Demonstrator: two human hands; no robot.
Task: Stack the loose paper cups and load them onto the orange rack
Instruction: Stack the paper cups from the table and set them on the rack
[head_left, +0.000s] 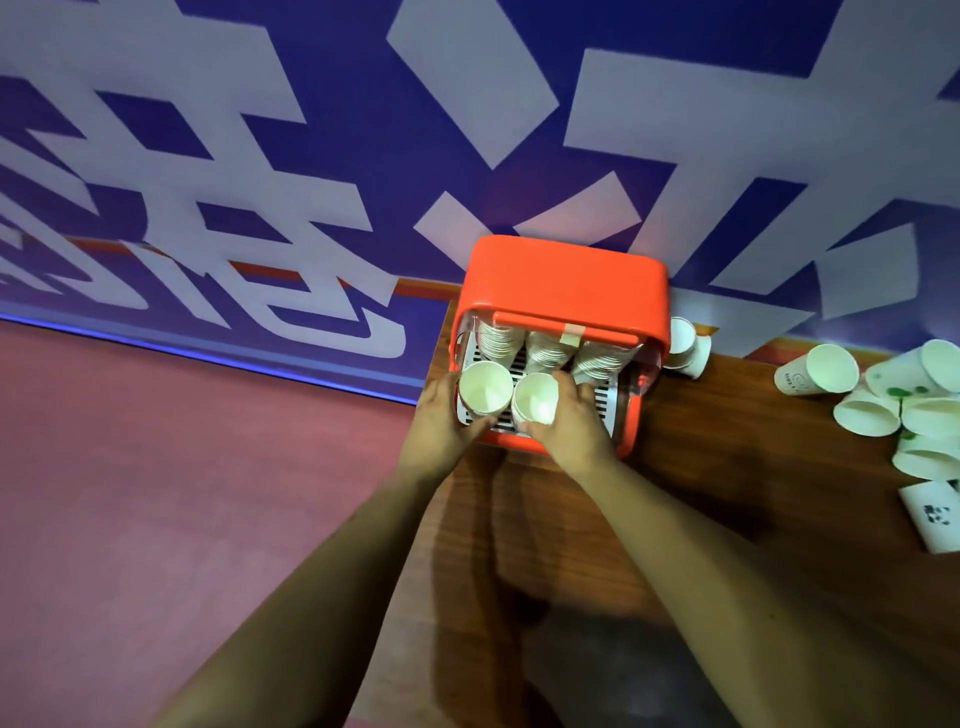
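Observation:
The orange rack (563, 280) stands at the wooden table's far left corner, its front open over a slatted tray. Three stacks of paper cups (545, 348) lie in the back row. At the front, my left hand (441, 421) grips one upright cup stack (484, 387) and my right hand (571, 421) grips another cup stack (535, 402) beside it. Both stacks stand on the slatted tray, mouths up. Loose white cups (878, 400) lie in a heap at the table's right.
Two more cups (685, 345) sit behind the rack's right side against the blue and white wall. A printed cup (935, 514) lies near the right edge. The table's left edge (431, 519) drops to a reddish floor.

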